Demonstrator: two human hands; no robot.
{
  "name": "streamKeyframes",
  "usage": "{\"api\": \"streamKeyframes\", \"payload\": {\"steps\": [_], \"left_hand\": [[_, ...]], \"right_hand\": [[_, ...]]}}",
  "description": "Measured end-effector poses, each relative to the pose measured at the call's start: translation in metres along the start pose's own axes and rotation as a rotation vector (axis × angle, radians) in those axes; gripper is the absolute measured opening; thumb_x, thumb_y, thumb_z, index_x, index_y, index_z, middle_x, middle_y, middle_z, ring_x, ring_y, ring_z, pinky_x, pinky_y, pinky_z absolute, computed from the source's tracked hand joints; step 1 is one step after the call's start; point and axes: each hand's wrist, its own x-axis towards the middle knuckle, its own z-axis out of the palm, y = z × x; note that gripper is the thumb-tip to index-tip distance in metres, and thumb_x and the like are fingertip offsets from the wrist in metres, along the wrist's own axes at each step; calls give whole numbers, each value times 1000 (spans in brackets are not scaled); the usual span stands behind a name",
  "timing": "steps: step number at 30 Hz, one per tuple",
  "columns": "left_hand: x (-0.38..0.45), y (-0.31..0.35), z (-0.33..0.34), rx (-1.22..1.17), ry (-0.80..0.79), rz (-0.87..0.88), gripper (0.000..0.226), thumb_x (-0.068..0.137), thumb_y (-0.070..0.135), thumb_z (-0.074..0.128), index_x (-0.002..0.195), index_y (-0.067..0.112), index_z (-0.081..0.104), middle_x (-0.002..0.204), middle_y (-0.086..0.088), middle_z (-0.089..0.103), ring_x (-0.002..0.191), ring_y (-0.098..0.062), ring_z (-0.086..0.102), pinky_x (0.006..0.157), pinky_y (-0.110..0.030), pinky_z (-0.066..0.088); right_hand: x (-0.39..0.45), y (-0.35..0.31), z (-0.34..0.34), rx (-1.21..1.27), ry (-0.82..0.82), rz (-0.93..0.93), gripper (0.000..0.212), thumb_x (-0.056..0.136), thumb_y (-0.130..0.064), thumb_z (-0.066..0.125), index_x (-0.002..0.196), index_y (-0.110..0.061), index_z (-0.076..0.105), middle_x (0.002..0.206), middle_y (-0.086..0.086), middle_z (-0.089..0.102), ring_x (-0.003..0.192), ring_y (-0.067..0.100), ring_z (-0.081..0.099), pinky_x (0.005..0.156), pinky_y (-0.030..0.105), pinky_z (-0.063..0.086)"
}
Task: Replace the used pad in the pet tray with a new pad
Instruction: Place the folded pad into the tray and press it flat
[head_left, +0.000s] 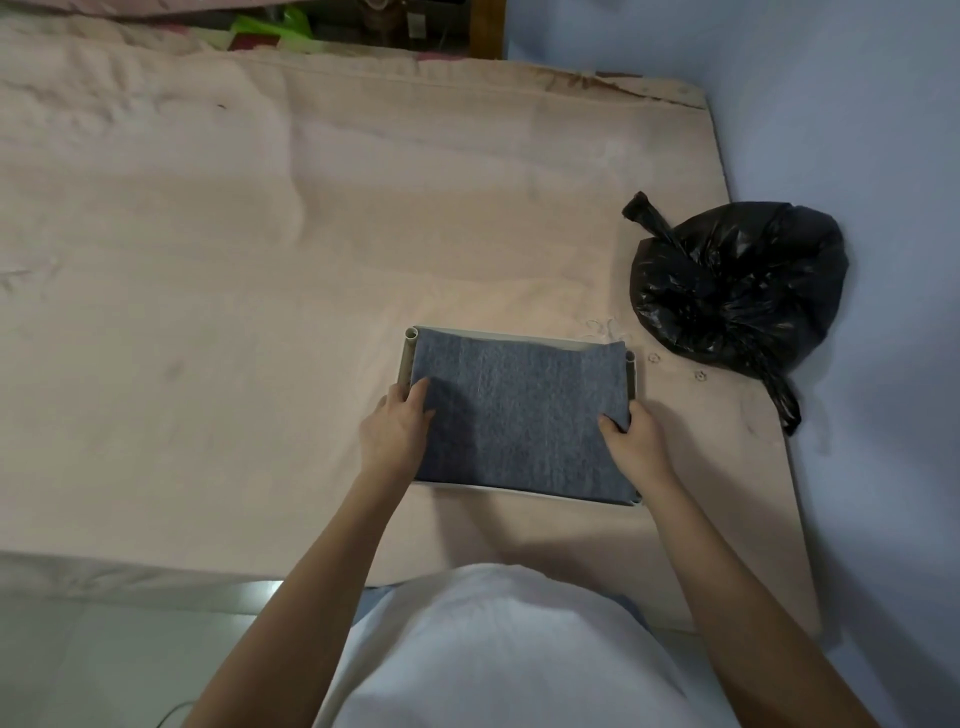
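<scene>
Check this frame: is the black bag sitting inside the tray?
No, the black bag lies on the pink sheet beyond the tray, which holds only the grey pad.

Grey-blue pad (519, 415) is lying in the white tray (407, 364) on the pink bed (260, 260). Left hand (397, 426) and right hand (631, 439) each grip a side edge of it, and a tied black trash bag (737, 286) sits just off to the right
</scene>
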Motion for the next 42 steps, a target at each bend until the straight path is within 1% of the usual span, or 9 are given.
{"api": "streamKeyframes", "payload": {"steps": [6, 9, 13, 15, 18, 25, 30, 35, 42], "left_hand": [[4, -8, -4, 159, -25, 62, 45, 95, 36, 49, 137, 20, 45, 110, -11, 58, 101, -31, 54, 75, -38, 43], [4, -12, -10, 158, 55, 116, 40, 87, 38, 62, 119, 15, 61, 98, -16, 58, 91, -34, 54, 71, -40, 42], [14, -27, -17, 222, 209, 453, 55, 66, 37, 83, 111, 10, 69, 113, -21, 63, 104, -38, 61, 84, -46, 51], [22, -36, -20, 325, 29, 577, 78, 76, 52, 69, 138, 10, 48, 150, -17, 35, 138, -33, 34, 113, -48, 27], [35, -46, -23, 543, -222, 569, 100, 81, 75, 35, 151, 13, 0, 159, -7, -10, 146, -23, -10, 119, -42, -8], [38, -32, -29, 824, -276, 586, 106, 79, 79, 28, 151, 6, -2, 159, -13, -4, 146, -27, -10, 118, -48, -7], [42, 16, -20, 434, -167, 505, 73, 94, 56, 35, 147, 8, 26, 159, -11, 11, 147, -25, 2, 118, -45, -4], [27, 49, 26, 215, -39, 297, 67, 98, 53, 12, 152, 15, 1, 159, -7, -4, 146, -24, -10, 116, -47, -14], [32, 33, 51, 149, -18, 209, 62, 95, 53, 3, 151, 25, 4, 160, -2, 0, 147, -23, -5, 115, -55, -9]], "right_hand": [[-1, 2, 1, -13, 12, -26, 10, 92, -14, 57, 98, -5, 56, 92, 5, 60, 82, 19, 56, 68, 28, 42], [-2, 2, 2, -22, 22, -39, 9, 92, -14, 57, 95, -6, 55, 91, 6, 60, 81, 19, 56, 66, 28, 42], [-1, 1, 2, -23, 31, -40, 12, 93, -15, 56, 99, -4, 56, 93, 5, 59, 83, 18, 55, 68, 28, 42], [-1, 0, 2, -36, 32, -45, 13, 93, -14, 56, 100, -4, 56, 93, 4, 59, 83, 18, 55, 68, 28, 42], [-2, -1, 2, -47, 39, -41, 14, 93, -13, 55, 103, -3, 56, 94, 5, 59, 84, 19, 55, 70, 29, 42], [-3, -4, 3, -41, 40, -14, 17, 93, -13, 55, 107, -3, 56, 97, 5, 60, 86, 19, 55, 70, 29, 43], [-5, -6, 3, -26, 46, 4, 14, 93, -11, 54, 104, -3, 56, 96, 8, 61, 85, 22, 57, 70, 30, 44], [-5, -9, 2, -43, 45, 20, 15, 94, -12, 54, 103, -1, 55, 95, 12, 61, 84, 24, 58, 69, 32, 47], [-10, -17, 2, -143, 63, 24, 21, 94, -16, 53, 108, 0, 52, 99, 16, 63, 88, 30, 61, 72, 39, 52]]}}
